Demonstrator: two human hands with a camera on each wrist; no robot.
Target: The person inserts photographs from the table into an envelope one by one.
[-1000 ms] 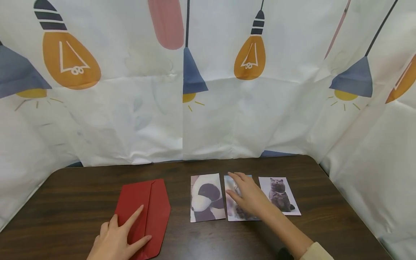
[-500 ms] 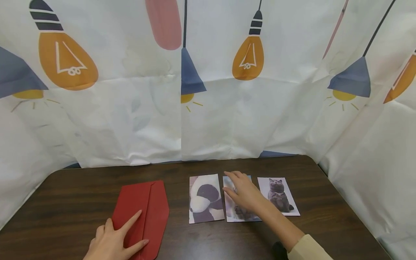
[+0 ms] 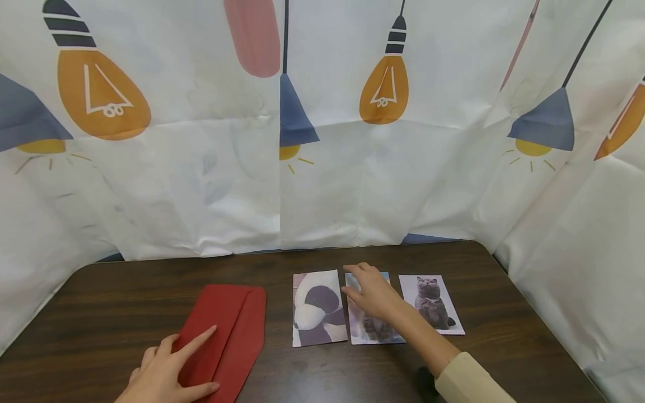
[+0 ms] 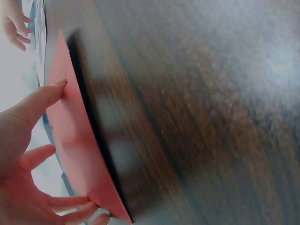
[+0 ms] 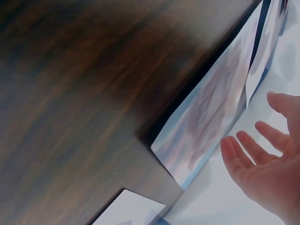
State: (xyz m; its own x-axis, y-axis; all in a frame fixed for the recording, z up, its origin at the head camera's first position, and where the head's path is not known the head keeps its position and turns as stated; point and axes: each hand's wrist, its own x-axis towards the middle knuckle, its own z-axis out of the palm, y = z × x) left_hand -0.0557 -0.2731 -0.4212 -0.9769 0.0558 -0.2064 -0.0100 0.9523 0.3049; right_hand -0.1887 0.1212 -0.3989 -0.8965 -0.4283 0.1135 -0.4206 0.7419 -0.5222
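My left hand (image 3: 163,366) lies spread on a red envelope (image 3: 242,330) at the left front of the table. In the left wrist view its thumb (image 4: 51,93) presses the envelope's face, and other fingertips reach its far edge. To the right lie three picture cards in a row. The left card (image 3: 319,308) shows a black-and-white plush animal; the right card (image 3: 433,305) shows a sitting grey cat. Over the middle card (image 3: 378,331) hovers my right hand (image 3: 373,294), fingers loosely bent, hiding part of its picture. The right wrist view shows that hand (image 5: 262,164) apart from the card with nothing in it.
The dark wooden table (image 3: 101,313) has rounded back corners. A white curtain (image 3: 332,190) printed with lamps and bulbs hangs behind and along both sides. A small black object (image 3: 425,383) shows below my right wrist.
The red envelope has turned clockwise under my left hand, its top swinging to the right. My left hand has drawn down and left. My right hand has shifted slightly left over the middle card.
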